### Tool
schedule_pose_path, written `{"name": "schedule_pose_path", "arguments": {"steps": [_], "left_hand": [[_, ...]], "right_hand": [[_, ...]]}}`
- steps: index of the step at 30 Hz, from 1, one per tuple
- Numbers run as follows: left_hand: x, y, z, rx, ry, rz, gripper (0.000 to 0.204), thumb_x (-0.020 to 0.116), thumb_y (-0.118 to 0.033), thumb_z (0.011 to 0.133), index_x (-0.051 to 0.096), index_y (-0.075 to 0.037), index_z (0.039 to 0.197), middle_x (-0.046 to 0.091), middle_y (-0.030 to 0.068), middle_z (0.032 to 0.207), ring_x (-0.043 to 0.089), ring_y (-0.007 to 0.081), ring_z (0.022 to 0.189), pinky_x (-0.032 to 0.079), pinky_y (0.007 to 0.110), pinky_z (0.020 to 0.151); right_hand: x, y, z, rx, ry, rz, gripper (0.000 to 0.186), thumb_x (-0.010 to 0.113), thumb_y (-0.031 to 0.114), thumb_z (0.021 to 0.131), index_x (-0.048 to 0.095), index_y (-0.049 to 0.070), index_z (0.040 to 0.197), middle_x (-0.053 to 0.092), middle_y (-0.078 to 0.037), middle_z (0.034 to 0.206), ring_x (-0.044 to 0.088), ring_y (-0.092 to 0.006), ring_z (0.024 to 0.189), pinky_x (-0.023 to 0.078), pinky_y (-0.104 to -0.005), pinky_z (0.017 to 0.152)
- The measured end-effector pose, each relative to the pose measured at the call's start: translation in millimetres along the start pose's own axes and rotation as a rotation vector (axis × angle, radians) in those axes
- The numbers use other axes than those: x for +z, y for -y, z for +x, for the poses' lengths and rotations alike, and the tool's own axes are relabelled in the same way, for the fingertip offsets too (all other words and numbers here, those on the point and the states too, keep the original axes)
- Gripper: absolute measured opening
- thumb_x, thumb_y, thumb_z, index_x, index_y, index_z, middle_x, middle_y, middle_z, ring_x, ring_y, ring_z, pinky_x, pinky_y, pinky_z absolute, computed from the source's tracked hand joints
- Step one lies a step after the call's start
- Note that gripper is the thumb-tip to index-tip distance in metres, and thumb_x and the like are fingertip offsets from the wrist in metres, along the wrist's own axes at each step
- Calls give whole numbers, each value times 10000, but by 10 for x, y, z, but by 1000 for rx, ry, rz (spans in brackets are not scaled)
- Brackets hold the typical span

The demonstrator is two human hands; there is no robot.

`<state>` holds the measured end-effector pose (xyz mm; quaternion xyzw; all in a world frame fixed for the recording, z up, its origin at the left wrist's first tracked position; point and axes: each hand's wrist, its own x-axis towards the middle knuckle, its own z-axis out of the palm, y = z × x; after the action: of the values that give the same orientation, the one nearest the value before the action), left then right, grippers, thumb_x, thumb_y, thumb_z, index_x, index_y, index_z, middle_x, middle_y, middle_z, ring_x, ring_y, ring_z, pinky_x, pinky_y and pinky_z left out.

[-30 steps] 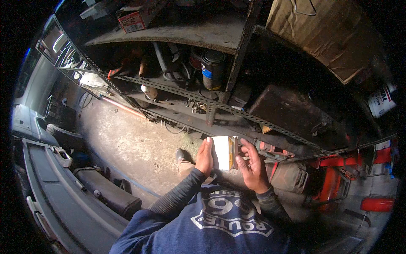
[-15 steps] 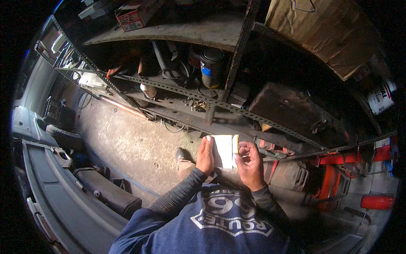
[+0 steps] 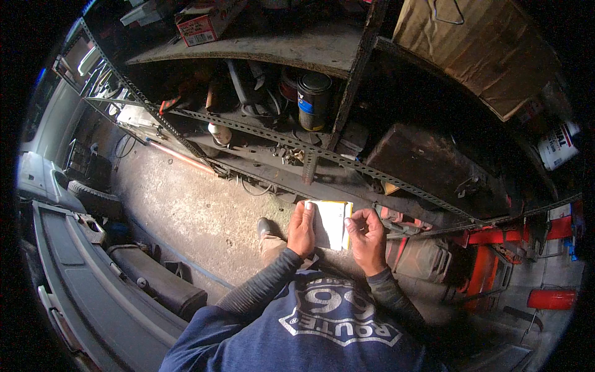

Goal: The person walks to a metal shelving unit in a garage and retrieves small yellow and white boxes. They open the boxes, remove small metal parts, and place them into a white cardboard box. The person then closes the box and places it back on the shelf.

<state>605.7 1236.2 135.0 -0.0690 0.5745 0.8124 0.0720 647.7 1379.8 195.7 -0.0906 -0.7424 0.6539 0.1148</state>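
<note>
A small white booklet with yellow edges (image 3: pixel 328 228) lies open between my two hands, in front of my chest. My left hand (image 3: pixel 301 232) grips its left side, the thumb lying on top of the page and the fingers hidden beneath. At the right edge, my right hand (image 3: pixel 369 243) pinches the pages between thumb and curled fingers. A narrow strip of page shows along that side, next to a yellow border. Whatever is printed on the pages is too bright and small to make out.
A dusty metal shelf unit (image 3: pixel 248 129) runs across ahead, bearing a dark can (image 3: pixel 313 99), a dark case (image 3: pixel 421 158) and a cardboard box (image 3: pixel 477 56). Grey vehicle panel (image 3: pixel 93 279) stands at left. Red equipment (image 3: pixel 480 273) is at right, concrete floor (image 3: pixel 186 198) below.
My right thumb has moved up along the booklet's right edge, and the right fingers have shifted with it. The booklet sits slightly lower and further right in view. My left grip is unchanged.
</note>
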Motion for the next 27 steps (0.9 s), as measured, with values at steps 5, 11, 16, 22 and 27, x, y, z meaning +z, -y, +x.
{"name": "schedule_pose_path", "arguments": {"steps": [5, 11, 16, 22, 27], "left_hand": [[6, -36, -39, 104, -3, 253, 395, 423, -325, 1085, 544, 32, 1200, 590, 23, 1084, 510, 102, 1006, 431, 252, 909], [-14, 45, 40, -16, -114, -44, 454, 399, -340, 1088, 520, 52, 1283, 573, 62, 1184, 507, 130, 1072, 407, 266, 969], [-175, 284, 182, -57, -173, 170, 559, 345, -355, 1080, 434, 112, 1375, 491, 272, 1414, 465, 340, 1329, 325, 357, 1122], [-234, 390, 78, 276, 40, 722, 444, 387, 0, 973, 425, 67, 1410, 340, 374, 1484, 340, 487, 1399, 294, 452, 1159], [-64, -76, 8, 64, 261, 352, 423, 460, -135, 1034, 407, 14, 1426, 463, 191, 1429, 449, 286, 1314, 350, 358, 1094]], "right_hand": [[31, 25, -39, 3, 44, -44, 114, 675, 116, 940, 592, 47, 977, 547, 36, 848, 515, -49, 746, 441, -217, 673], [-16, 122, -86, -189, 305, -336, 489, 581, 282, 987, 514, 4, 1384, 512, -197, 1332, 554, -309, 1179, 455, -357, 967], [-53, 99, -156, -378, 488, -595, 683, 460, 381, 1023, 270, -49, 1519, 300, -277, 1556, 317, -427, 1435, 261, -456, 1175], [-33, 41, -136, -139, 253, -166, 650, 544, 218, 1013, 245, -27, 1536, 308, -238, 1574, 337, -337, 1446, 305, -373, 1147], [-161, 71, -89, 25, 159, 153, 593, 586, 132, 998, 326, -32, 1505, 504, -156, 1444, 485, -192, 1295, 370, -299, 1075]]}}
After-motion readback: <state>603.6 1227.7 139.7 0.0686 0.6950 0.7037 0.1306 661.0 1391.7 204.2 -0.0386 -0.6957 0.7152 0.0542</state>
